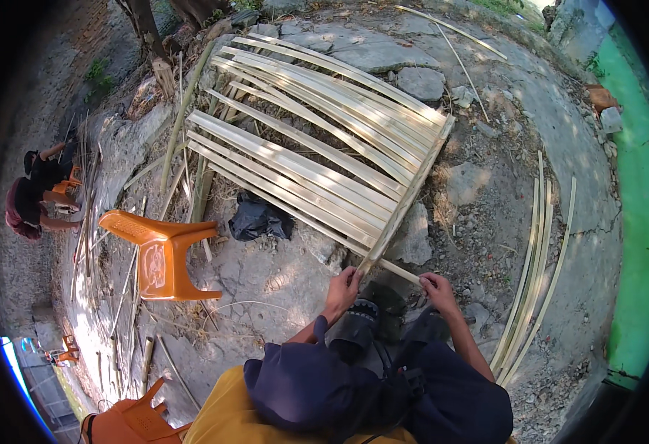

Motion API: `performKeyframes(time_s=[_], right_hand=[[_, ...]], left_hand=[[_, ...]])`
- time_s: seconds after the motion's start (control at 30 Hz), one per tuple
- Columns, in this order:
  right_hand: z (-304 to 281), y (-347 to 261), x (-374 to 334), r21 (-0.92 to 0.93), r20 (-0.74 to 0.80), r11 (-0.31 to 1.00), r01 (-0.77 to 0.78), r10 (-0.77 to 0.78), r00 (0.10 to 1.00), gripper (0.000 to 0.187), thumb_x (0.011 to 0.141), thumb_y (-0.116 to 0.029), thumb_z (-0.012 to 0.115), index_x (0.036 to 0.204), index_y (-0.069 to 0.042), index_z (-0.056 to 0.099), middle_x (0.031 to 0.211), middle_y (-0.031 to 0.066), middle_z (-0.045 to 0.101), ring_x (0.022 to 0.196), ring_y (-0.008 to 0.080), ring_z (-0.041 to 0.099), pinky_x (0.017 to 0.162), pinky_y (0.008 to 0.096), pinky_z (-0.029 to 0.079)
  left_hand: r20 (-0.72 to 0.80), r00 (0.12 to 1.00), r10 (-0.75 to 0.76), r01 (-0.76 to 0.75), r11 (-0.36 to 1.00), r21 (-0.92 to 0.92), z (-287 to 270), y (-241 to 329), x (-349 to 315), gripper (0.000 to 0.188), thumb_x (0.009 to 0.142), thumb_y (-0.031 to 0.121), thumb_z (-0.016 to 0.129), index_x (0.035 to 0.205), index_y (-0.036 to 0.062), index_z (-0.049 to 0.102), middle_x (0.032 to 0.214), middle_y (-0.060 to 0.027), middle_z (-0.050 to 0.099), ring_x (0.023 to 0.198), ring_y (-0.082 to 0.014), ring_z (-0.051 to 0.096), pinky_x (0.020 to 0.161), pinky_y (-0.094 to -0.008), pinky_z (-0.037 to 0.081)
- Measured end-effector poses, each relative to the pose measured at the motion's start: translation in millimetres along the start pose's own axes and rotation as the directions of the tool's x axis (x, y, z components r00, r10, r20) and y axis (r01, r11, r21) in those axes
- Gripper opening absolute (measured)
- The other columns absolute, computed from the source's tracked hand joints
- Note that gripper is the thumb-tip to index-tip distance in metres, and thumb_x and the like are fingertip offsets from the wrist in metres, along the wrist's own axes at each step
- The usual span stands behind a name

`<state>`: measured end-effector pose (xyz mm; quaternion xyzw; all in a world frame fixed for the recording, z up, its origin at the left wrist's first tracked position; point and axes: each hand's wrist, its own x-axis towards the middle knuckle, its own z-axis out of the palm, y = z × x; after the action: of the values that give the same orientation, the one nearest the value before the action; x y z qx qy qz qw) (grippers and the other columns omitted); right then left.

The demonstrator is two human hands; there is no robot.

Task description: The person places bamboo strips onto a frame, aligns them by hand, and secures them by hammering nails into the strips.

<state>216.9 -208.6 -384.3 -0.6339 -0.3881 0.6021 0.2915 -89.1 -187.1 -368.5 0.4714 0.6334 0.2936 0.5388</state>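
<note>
Long pale bamboo slats (295, 157) lie side by side in a loose panel on the ground in front of me. Across their right-hand ends runs a bamboo crosspiece (412, 194), slanting down toward me. My left hand (341, 291) is closed around the near end of this crosspiece, at the panel's closest corner. Just right of it, my right hand (441, 293) pinches the end of a single bamboo strip (400, 272). That strip passes by the crosspiece's near end; how the two meet is partly covered by my left fingers.
An orange plastic chair (163, 255) stands left, beside a black plastic bag (259, 217). More bamboo strips (535, 274) lie at right, before a green wall (639, 222). Stone slabs (421, 83) edge the panel's far side. Another person (39, 189) bends over at far left.
</note>
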Motion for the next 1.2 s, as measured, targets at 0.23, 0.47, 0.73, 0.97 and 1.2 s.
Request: performKeyframes(time_s=[0.23, 0.47, 0.73, 0.97, 1.2], right_hand=[[34.0, -14.0, 22.9, 0.159, -0.007, 0.987, -0.020, 0.022, 1.000, 0.024, 0.105, -0.018, 0.065, 0.114, 0.002, 0.074, 0.076, 0.0021, 0.067, 0.065, 0.0081, 0.062, 0.060, 0.0253, 0.050], [4.6, -17.0, 24.9, 0.077, -0.073, 0.995, 0.070, -0.064, 0.995, 0.027, 0.106, -0.021, 0.064, 0.113, 0.002, 0.075, 0.075, 0.0015, 0.066, 0.064, 0.0075, 0.059, 0.062, 0.0258, 0.049], [31.2, -11.4, 49.3, 0.320, -0.099, 0.947, 0.000, 0.033, 0.995, 0.024, 0.104, -0.012, 0.065, 0.122, 0.001, 0.073, 0.099, 0.0054, 0.074, 0.082, 0.0114, 0.070, 0.072, 0.0256, 0.058], [35.1, -12.9, 42.2, 0.213, 0.004, 0.977, -0.018, 0.017, 1.000, 0.027, 0.102, -0.002, 0.062, 0.128, 0.000, 0.070, 0.100, 0.0055, 0.074, 0.085, 0.0102, 0.069, 0.075, 0.0250, 0.056], [38.6, -23.5, 49.5, 0.273, 0.039, 0.959, -0.068, 0.060, 0.997, 0.027, 0.103, -0.001, 0.060, 0.129, 0.000, 0.070, 0.101, 0.0054, 0.074, 0.085, 0.0097, 0.068, 0.077, 0.0243, 0.055]], left_hand=[[-0.073, 0.985, 0.159, -0.133, 0.951, 0.278, 15.4, 3.9, 17.6, 0.028, 0.104, 0.028, 0.064, 0.096, 0.0010, 0.062, 0.068, -0.0217, 0.060, 0.055, -0.0347, 0.058, 0.055, -0.0448, 0.043], [-0.031, 0.989, 0.147, -0.136, 0.961, 0.241, 27.9, 8.2, 5.9, 0.032, 0.107, 0.031, 0.059, 0.092, 0.0024, 0.058, 0.066, -0.0198, 0.061, 0.059, -0.0391, 0.062, 0.055, -0.0489, 0.043], [0.099, 0.994, 0.048, -0.049, 0.999, 0.012, 19.9, -0.4, 38.2, 0.042, 0.106, 0.036, 0.063, 0.121, -0.0027, 0.057, 0.104, -0.0165, 0.069, 0.091, -0.0217, 0.073, 0.078, -0.0340, 0.062], [0.085, 0.972, -0.217, 0.218, 0.711, -0.668, -48.2, -19.2, 108.2, 0.055, 0.104, 0.033, 0.066, 0.131, -0.0118, 0.051, 0.131, -0.0250, 0.062, 0.118, -0.0319, 0.068, 0.094, -0.0380, 0.061], [0.007, 0.968, -0.249, 0.208, 0.789, -0.578, -68.3, -22.1, 122.3, 0.043, 0.105, 0.025, 0.065, 0.128, -0.0104, 0.054, 0.123, -0.0235, 0.068, 0.112, -0.0317, 0.072, 0.091, -0.0382, 0.065]])
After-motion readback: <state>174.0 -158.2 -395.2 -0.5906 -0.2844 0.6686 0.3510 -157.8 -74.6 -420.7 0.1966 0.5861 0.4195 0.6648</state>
